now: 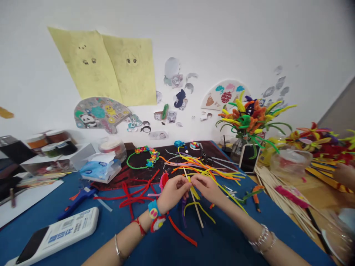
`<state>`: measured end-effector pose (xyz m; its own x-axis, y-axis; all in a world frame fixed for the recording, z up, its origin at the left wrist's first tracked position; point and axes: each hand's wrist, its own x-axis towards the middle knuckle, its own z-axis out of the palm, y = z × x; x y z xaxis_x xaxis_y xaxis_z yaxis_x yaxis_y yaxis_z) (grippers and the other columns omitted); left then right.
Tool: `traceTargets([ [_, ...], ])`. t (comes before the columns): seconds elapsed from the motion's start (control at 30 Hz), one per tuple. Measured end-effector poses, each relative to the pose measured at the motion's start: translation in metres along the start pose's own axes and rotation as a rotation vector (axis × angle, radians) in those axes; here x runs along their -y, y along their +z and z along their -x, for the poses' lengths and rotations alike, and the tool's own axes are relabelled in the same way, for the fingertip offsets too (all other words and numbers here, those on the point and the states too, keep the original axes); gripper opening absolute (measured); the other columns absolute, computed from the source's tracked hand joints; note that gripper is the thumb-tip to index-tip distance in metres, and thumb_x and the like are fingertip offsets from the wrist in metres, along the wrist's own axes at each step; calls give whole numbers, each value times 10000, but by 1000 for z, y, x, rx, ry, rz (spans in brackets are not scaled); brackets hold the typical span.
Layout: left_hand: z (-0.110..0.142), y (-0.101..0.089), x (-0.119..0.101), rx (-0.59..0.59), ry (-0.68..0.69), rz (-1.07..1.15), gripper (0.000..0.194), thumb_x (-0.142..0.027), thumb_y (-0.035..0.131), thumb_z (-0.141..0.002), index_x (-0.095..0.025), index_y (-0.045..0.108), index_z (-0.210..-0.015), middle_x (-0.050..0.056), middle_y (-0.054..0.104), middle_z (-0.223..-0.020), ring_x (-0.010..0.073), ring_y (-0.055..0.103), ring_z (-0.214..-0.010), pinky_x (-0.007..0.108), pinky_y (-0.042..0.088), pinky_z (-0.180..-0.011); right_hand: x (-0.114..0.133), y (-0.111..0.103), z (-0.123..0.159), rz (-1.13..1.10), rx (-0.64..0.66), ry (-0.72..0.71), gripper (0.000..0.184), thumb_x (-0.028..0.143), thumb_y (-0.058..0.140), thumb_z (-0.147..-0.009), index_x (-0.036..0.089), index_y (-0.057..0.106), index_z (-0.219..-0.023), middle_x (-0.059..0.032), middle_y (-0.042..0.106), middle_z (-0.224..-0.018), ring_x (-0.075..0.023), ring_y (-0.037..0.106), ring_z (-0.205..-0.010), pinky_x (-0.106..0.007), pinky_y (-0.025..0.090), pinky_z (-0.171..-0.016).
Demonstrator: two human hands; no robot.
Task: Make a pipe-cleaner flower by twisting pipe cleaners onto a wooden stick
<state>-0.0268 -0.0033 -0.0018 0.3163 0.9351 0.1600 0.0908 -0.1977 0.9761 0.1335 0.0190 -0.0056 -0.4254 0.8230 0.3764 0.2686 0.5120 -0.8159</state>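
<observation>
My left hand (175, 190) and my right hand (207, 189) meet over the blue mat, both with fingers pinched. Between them a thin wooden stick (198, 213) slants down toward me. A yellow pipe cleaner (195, 193) is at the stick by my fingertips; how it is fixed there is hidden. My left fingers close round the stick, and my right ones pinch the yellow pipe cleaner. Another yellow pipe cleaner (205, 212) lies curved across the stick. Red pipe cleaners (133, 199) are heaped left of my hands, with one orange-red pipe cleaner (183, 232) below them.
Loose orange and yellow pipe cleaners (199, 162) spread behind my hands. A blue glue gun (74, 203) and white device (59, 234) lie left. At right are a phone (249, 159), a vase of pipe-cleaner flowers (249, 118), wooden sticks (283, 197) and another person's hand (344, 175).
</observation>
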Motion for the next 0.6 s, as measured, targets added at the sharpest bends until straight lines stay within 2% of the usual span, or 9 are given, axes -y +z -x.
traceTargets([
  [0.1, 1, -2, 12, -58, -39, 131, 262, -398, 524, -747, -143, 466, -739, -22, 510, -538, 85, 499, -468, 208, 416, -489, -5, 6, 6, -91, 119, 85, 247, 371, 457, -814, 170, 577, -733, -7, 583, -685, -130, 522, -648, -234, 394, -596],
  [0.27, 5, -1, 21, -26, -101, 195, 227, -345, 565, -730, -157, 490, -832, -27, 499, -627, 63, 479, -467, 190, 404, -457, -7, 8, 9, 77, 153, 97, 278, 366, 499, -802, 178, 610, -630, -17, 569, -637, -135, 511, -641, -242, 379, -610],
  [0.43, 4, -2, 32, -48, -119, 85, 229, -362, 535, -748, -150, 498, -668, -15, 485, -617, 53, 460, -435, 182, 354, -421, -9, 9, 7, 99, 247, 125, 283, 342, 473, -822, 190, 631, -642, -18, 540, -610, -136, 491, -638, -246, 355, -602],
  [0.5, 3, -3, 38, -72, -140, 58, 248, -375, 537, -745, -157, 475, -643, -21, 477, -584, 56, 453, -422, 185, 339, -417, -11, 8, 6, 39, 246, 177, 294, 348, 478, -816, 182, 597, -605, -14, 514, -597, -132, 470, -621, -248, 339, -591],
  [0.6, 3, -6, 43, -107, -158, -34, 248, -383, 484, -782, -176, 439, -653, -39, 433, -510, 62, 409, -397, 194, 300, -412, -13, 5, 5, -215, 217, 321, 336, 370, 461, -813, 170, 493, -544, 2, 440, -553, -119, 408, -558, -250, 301, -548],
])
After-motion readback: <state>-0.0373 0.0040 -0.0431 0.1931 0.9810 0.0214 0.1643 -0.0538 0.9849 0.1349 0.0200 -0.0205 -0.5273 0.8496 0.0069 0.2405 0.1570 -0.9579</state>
